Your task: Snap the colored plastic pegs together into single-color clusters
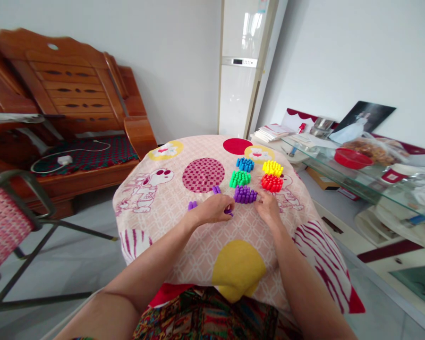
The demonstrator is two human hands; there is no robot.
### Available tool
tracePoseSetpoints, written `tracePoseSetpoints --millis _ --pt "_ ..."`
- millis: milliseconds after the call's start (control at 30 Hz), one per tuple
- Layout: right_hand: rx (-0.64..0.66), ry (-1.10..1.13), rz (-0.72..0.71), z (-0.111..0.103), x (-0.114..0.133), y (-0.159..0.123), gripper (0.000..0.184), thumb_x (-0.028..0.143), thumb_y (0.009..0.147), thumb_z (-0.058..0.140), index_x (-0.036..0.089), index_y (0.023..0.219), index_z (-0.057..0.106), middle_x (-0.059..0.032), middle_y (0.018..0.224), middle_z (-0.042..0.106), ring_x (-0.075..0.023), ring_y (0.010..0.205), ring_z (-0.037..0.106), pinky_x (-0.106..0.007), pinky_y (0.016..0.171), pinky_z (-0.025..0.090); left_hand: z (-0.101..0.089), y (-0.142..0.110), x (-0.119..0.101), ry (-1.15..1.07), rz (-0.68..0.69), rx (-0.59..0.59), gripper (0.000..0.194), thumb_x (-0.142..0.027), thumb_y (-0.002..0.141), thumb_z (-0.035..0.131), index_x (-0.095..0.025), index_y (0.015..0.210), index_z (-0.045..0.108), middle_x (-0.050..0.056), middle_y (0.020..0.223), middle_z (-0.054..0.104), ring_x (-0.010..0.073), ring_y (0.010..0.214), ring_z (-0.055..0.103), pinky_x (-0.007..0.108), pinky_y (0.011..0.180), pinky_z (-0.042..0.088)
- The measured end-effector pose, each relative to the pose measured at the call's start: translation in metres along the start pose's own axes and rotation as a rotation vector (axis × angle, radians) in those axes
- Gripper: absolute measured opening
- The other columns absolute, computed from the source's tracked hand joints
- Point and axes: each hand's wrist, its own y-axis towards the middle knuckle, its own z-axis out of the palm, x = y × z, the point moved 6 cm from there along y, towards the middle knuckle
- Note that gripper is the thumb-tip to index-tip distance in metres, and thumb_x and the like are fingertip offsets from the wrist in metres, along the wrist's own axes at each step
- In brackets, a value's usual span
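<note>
Small purple pegs [245, 194] stand packed together in a cluster on the cloth-covered round table [184, 236]. My left hand [216, 208] is just left of that cluster, fingers curled around a purple peg [228, 212] that partly shows below them. My right hand [268, 208] rests at the cluster's right edge, thumb and forefinger a little apart, fingertips at the outer pegs. Loose purple pegs lie behind my left hand [216, 189] and to its left [192, 205]. Green pegs [240, 179] and red pegs [272, 182] stand in groups just beyond the purple ones.
Farther back are groups of blue pegs [245, 164] and yellow pegs [272, 167]. A glass-topped cabinet [386, 184] at the right bears a red bowl [353, 158] and papers [273, 132]. At the left are a wooden bench [67, 104] and a folding chair [7, 222].
</note>
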Motion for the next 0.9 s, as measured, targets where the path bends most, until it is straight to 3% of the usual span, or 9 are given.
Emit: tracePoseSetpoints --millis 200,367,533,667,767,900 --pt "-0.004 -0.005 0.007 0.000 0.001 0.000 0.048 0.014 0.074 0.054 0.019 0.119 0.072 -0.0021 0.070 0.069 -0.0193 0.071 0.063 -0.027 0.065 0.042 -0.006 0.027 -0.015 -0.170 -0.066 -0.159 0.005 -0.014 0.080 0.064 -0.017 0.082 0.068 0.000 0.074 0.068 0.0133 0.068 0.060 0.023 0.063 0.041" --pt "-0.018 -0.005 -0.024 0.000 0.002 0.000 0.044 0.016 0.075 0.053 0.018 0.113 0.074 -0.0032 0.072 0.070 -0.0200 0.070 0.062 -0.028 0.065 0.041 0.000 0.045 -0.025 -0.100 -0.100 -0.266 0.003 -0.016 0.083 0.063 -0.016 0.084 0.066 0.003 0.080 0.069 0.0154 0.074 0.062 0.024 0.067 0.044" --pt "-0.028 0.020 -0.041 0.000 0.000 0.000 0.040 0.020 0.077 0.054 0.018 0.112 0.074 -0.0040 0.073 0.071 -0.0197 0.068 0.061 -0.028 0.065 0.042 0.017 0.056 -0.027 -0.012 -0.131 -0.267 0.004 -0.020 0.086 0.062 -0.018 0.086 0.065 0.007 0.091 0.070 0.0208 0.087 0.065 0.029 0.075 0.048" --pt "-0.024 0.026 -0.036 -0.001 0.000 0.000 0.041 0.020 0.078 0.055 0.018 0.114 0.074 -0.0045 0.076 0.072 -0.0198 0.070 0.062 -0.027 0.067 0.042 0.024 0.057 -0.028 -0.040 -0.138 -0.262 0.011 -0.024 0.086 0.066 -0.018 0.094 0.064 0.006 0.094 0.070 0.0200 0.086 0.065 0.028 0.073 0.048" --pt "0.001 0.015 -0.001 0.000 0.000 0.000 0.043 0.020 0.077 0.056 0.019 0.117 0.073 -0.0034 0.075 0.071 -0.0192 0.070 0.061 -0.027 0.066 0.042 0.012 0.049 -0.017 -0.119 -0.173 -0.355 0.016 -0.030 0.086 0.067 -0.018 0.097 0.064 0.003 0.086 0.070 0.0167 0.076 0.063 0.026 0.069 0.047" --pt "0.016 0.002 0.007 0.000 0.000 0.000 0.045 0.019 0.077 0.056 0.019 0.119 0.072 -0.0029 0.075 0.070 -0.0187 0.070 0.061 -0.026 0.065 0.042 -0.016 0.029 0.026 -0.102 -0.334 -0.509 0.013 -0.019 0.087 0.060 -0.017 0.098 0.067 0.003 0.084 0.070 0.0149 0.076 0.064 0.025 0.073 0.048"
